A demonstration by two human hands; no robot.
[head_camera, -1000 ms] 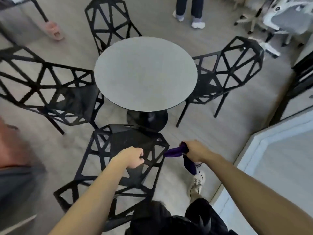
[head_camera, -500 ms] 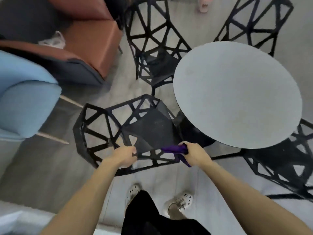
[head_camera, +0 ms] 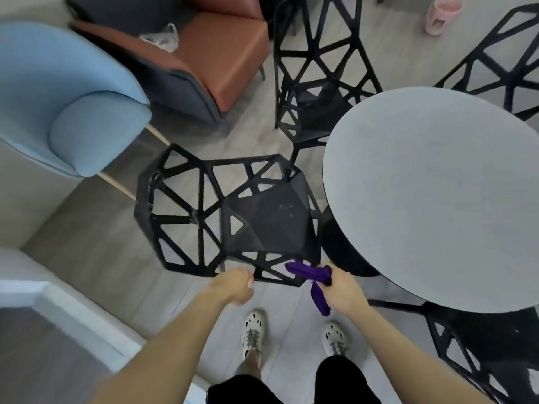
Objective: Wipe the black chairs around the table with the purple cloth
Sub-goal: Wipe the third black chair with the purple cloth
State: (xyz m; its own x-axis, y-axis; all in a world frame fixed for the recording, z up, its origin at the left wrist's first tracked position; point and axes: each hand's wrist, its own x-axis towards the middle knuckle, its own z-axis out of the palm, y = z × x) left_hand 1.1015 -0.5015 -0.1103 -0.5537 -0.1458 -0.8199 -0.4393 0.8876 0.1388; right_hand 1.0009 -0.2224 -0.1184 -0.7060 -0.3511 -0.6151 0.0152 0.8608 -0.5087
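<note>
A black lattice chair point(head_camera: 262, 223) stands in front of me beside the round grey table point(head_camera: 437, 199). My left hand point(head_camera: 233, 287) grips the chair's near rim with curled fingers. To its right, my right hand point(head_camera: 341, 290) holds the bunched purple cloth point(head_camera: 309, 274) against the same rim, and one end of the cloth hangs down. A second black chair point(head_camera: 315, 106) stands behind the first. A third point(head_camera: 495, 62) is at the top right. Another point(head_camera: 481, 345) is at the lower right, partly under the table.
A light blue armchair point(head_camera: 73, 106) and a brown armchair point(head_camera: 218, 53) stand close on the left. A white raised ledge point(head_camera: 58, 301) runs along the lower left. A pink slipper point(head_camera: 440, 16) lies at the top. My feet are on the grey floor below the chair.
The view has swung from behind the chair's back to its side. My left hand kept its hold on the chair's frame, and my right hand brought the cloth onto the near rim.
</note>
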